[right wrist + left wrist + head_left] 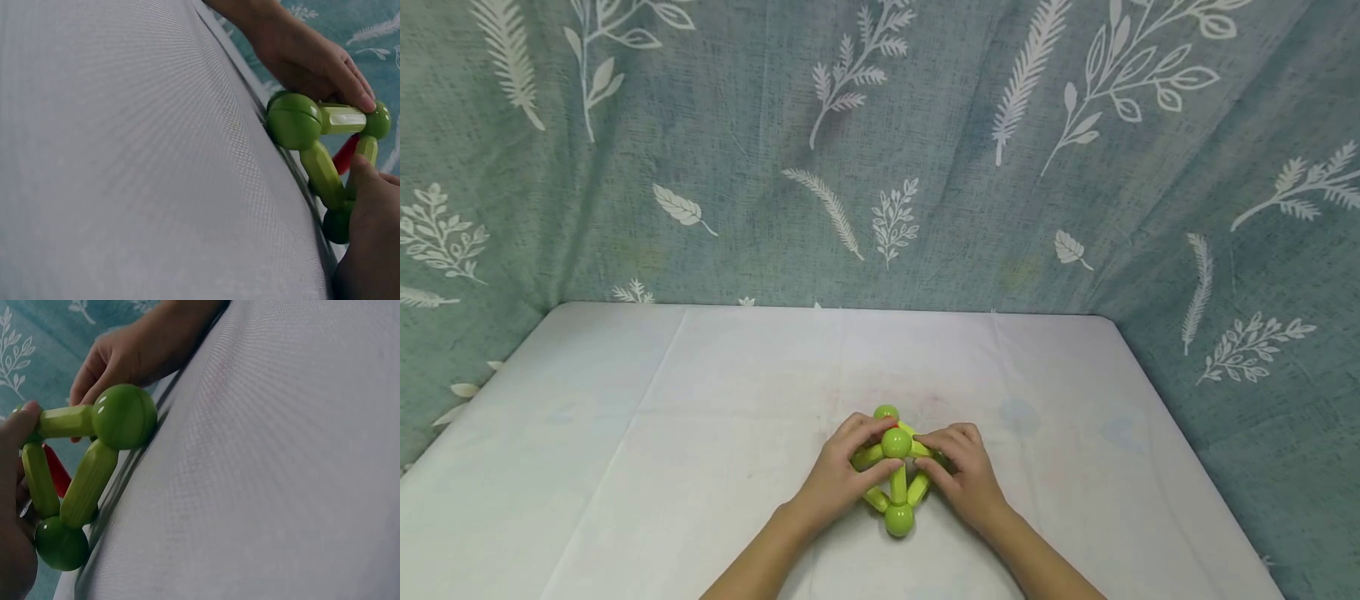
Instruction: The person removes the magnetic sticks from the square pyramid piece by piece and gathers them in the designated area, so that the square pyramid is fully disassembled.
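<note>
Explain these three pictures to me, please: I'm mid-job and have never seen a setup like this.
There's no machine here, just a person's bare left hand and right hand. The wide picture comes from a camera worn on the head, looking forward and down. The other two come from cameras on the wrists, so they look tilted; in each, the nearer hand is the one wearing that camera.

Both hands hold one toy frame, made of green balls and yellow-green rods, with one red rod showing. It is on or just above the white table. Leaf-patterned cloth hangs behind.
</note>
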### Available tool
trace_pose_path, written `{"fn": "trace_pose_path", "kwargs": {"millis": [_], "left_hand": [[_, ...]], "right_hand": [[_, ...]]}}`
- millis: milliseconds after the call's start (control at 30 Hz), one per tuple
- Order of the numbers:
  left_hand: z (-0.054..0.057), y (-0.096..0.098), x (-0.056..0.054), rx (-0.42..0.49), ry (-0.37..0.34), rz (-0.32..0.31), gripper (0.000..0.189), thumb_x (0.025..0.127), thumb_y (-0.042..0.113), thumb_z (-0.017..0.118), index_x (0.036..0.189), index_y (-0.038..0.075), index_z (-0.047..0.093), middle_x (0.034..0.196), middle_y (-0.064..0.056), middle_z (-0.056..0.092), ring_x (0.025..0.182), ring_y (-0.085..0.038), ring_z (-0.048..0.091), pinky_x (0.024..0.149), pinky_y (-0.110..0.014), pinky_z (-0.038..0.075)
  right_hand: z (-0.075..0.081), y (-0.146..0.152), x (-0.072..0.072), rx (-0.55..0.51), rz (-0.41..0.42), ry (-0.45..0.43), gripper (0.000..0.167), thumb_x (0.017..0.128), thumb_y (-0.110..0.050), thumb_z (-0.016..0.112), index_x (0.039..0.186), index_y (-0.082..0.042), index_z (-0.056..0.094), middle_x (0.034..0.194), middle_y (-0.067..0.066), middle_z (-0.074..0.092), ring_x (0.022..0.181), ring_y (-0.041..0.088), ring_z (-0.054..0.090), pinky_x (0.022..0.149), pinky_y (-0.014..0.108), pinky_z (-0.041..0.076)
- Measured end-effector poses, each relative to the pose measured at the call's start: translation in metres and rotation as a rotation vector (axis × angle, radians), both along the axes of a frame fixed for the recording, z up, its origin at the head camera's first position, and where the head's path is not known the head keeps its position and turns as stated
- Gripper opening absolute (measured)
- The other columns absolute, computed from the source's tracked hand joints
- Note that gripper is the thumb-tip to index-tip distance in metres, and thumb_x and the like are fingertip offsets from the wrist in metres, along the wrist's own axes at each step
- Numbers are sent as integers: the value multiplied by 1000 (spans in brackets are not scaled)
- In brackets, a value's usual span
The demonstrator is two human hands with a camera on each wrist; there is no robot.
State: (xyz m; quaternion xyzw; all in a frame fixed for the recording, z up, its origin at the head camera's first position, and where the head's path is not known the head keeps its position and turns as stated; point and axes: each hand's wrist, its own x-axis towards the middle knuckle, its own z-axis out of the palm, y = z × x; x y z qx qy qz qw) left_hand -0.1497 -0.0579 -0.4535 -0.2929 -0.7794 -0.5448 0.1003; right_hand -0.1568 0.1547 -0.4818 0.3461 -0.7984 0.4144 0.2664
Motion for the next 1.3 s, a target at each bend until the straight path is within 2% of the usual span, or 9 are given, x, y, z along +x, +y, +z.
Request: {"fn": "trace_pose_path", "kwargs": {"millis": [133,233,533,800,867,1000,1133,1300], "left_hand": [[0,-1,-1,25,9,-38,40,82,14,73,119,10,60,106,0,57,97,-10,56,88,-27,48],[-1,-2,-2,41,26,-57,40,81,13,74,118,11,59,109,0,57,101,-11,56,92,-25,47],[-13,-4,-2,53,140,-54,43,79,6,73,119,6,57,110,-5,55,102,-14,55,93,-23,45],[-17,0,-2,70,257,-38,48,73,2,76,118,2,57,110,-9,55,103,-18,54,96,-20,42],[-18,1,-3,73,303,-35,48,74,4,76,117,-1,57,109,-11,55,103,-20,54,96,-19,41],[-18,2,-5,88,364,-37,45,80,16,71,116,-6,55,109,-15,53,102,-23,53,97,-18,40],[-18,3,-6,101,382,-43,45,86,25,63,115,-8,55,109,-16,53,101,-24,53,97,-18,40],[-17,4,-7,97,389,-52,44,88,25,60,117,-6,55,109,-15,52,102,-24,52,97,-18,40]], "right_hand": [[0,2,-1,-57,44,-135,33,72,0,77,103,-7,68,95,3,67,94,18,51,83,25,42],[2,1,-2,-95,68,-185,33,68,5,78,98,-6,69,92,5,67,91,19,52,81,22,43],[27,-8,8,-122,108,-155,33,62,15,76,92,4,68,85,12,66,85,24,52,78,23,44],[29,-7,10,-128,100,-195,32,63,13,76,92,3,69,85,12,67,86,22,52,78,22,45],[29,-7,10,-125,99,-218,31,64,12,76,93,3,69,86,11,67,87,21,52,79,21,45],[30,-7,10,-127,104,-240,30,65,11,76,93,3,70,87,11,67,88,21,52,80,21,45],[31,-6,10,-129,119,-231,30,65,13,76,93,4,69,86,13,67,87,23,51,80,21,45],[33,-5,9,-123,108,-215,31,64,13,76,93,4,70,86,13,68,88,24,52,81,21,45]]}}
